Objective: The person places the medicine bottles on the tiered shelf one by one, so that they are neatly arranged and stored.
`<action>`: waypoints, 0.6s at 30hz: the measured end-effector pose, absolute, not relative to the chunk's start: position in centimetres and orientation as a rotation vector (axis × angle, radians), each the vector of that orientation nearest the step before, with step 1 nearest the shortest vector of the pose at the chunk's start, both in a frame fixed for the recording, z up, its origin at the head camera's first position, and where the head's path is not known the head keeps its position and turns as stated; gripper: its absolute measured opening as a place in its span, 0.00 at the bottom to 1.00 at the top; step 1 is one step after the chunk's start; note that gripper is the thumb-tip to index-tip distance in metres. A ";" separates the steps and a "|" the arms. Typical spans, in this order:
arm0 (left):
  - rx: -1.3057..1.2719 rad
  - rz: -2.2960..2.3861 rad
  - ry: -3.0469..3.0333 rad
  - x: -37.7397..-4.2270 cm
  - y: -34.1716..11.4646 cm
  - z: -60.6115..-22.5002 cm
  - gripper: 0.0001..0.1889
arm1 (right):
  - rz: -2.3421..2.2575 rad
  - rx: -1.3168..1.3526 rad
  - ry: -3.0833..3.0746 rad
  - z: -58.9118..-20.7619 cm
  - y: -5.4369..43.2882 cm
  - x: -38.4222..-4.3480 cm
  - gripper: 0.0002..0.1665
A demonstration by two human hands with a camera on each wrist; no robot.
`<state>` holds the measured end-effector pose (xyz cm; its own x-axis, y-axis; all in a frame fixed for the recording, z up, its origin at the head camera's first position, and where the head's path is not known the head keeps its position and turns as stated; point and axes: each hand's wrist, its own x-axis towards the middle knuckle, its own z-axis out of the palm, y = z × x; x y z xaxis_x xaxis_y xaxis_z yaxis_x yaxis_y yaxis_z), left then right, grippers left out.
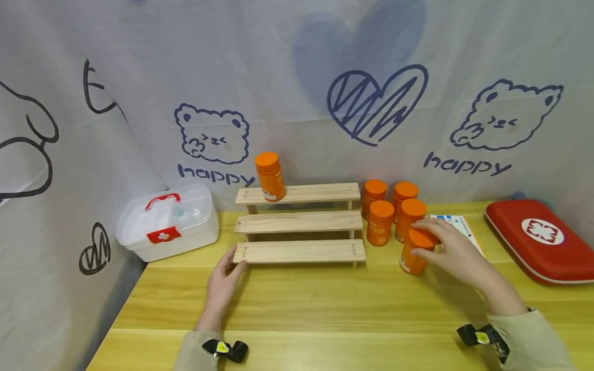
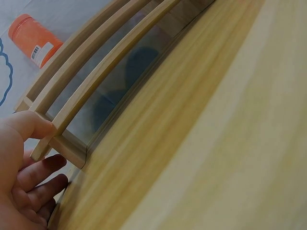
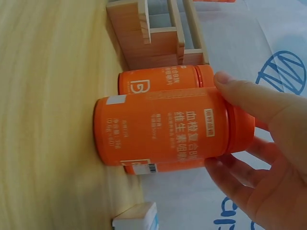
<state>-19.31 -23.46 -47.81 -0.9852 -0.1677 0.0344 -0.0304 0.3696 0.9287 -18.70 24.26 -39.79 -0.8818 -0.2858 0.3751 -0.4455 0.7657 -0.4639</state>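
Gripping orange jar (image 3: 158,127), right hand (image 1: 455,252) at lid (image 1: 419,238)

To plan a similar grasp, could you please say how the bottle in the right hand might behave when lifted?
The bottle looks stiff, its smooth sides showing no dents. Being round, it would probably roll if laid down. Gripped by the cap, it may swing a little.

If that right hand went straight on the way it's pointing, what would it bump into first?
Past the orange bottle in its grip, the right hand would probably meet the next orange bottle standing just behind, though depth is hard to judge.
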 end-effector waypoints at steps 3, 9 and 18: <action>0.185 -1.686 -2.497 -19.3 -23.5 -47.8 0.32 | 0.829 0.551 -2.683 -40.1 24.3 -18.7 0.31; 0.190 -1.688 -2.483 -19.4 -23.6 -47.8 0.31 | 0.862 0.551 -2.662 -40.2 24.5 -18.7 0.33; 0.204 -1.680 -2.493 -19.4 -23.5 -47.8 0.32 | 0.826 0.573 -2.583 -40.1 23.8 -18.9 0.31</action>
<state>-19.38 -23.48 -47.81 -0.9826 -0.1830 0.0304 -0.0405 0.3717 0.9275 -18.90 23.80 -40.10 -0.8496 -0.2646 0.4562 -0.4803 0.7455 -0.4620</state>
